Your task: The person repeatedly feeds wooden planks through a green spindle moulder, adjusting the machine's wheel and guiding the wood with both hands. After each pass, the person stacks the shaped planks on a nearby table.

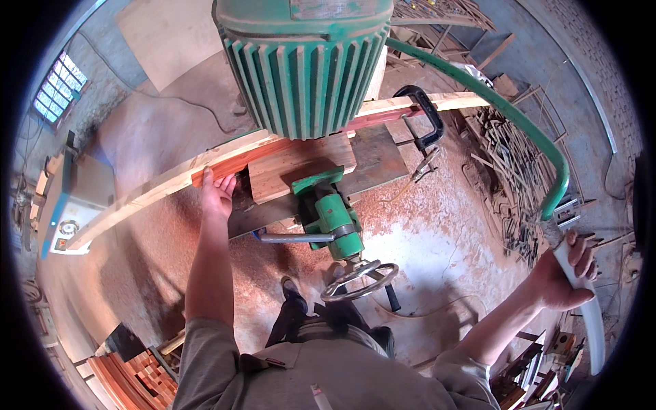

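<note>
At the left end of a reddish wood strip, my left hand grips it, thumb at the end and fingers along the near side. The strip lies against a long pale wooden board. Beside it is a wooden block, with a green clamp jaw against its near face. A ribbed green motor hides what is beneath it. Far to the right, my right hand is closed round the pale grey handle of a curved green lever.
A black C-clamp sits on the board's right part. Near me are a metal handwheel and a grey clamp handle. A control box stands left, wood offcuts lie right, and reddish pieces are stacked lower left.
</note>
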{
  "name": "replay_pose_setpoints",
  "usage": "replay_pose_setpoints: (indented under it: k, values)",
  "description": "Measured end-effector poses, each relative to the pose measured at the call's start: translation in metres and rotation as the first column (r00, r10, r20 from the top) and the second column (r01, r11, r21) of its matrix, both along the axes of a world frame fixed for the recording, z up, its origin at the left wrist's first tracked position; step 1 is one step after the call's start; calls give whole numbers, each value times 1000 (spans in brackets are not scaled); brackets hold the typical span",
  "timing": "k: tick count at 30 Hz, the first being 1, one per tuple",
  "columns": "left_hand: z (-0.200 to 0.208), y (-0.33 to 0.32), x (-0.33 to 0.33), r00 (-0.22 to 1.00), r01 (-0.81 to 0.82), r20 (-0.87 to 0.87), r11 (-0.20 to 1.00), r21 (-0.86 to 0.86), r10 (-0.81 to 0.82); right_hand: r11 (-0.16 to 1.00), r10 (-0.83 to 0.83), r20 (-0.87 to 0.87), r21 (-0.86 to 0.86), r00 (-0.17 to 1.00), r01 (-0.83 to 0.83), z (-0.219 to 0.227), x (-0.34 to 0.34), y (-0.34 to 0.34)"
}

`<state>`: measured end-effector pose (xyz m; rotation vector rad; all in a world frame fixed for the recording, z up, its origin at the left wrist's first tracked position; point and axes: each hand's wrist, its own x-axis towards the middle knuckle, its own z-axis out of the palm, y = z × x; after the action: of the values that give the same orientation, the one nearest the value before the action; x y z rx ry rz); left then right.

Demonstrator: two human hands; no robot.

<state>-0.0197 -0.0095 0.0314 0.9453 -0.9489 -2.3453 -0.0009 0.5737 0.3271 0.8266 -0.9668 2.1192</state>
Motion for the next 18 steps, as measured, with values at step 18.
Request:
replay_pose_setpoints:
  k: [18]
  values:
    - [14,6,3,1000,11,1,997,75,-11,954,-182,308,284,934,92,-132,59,21]
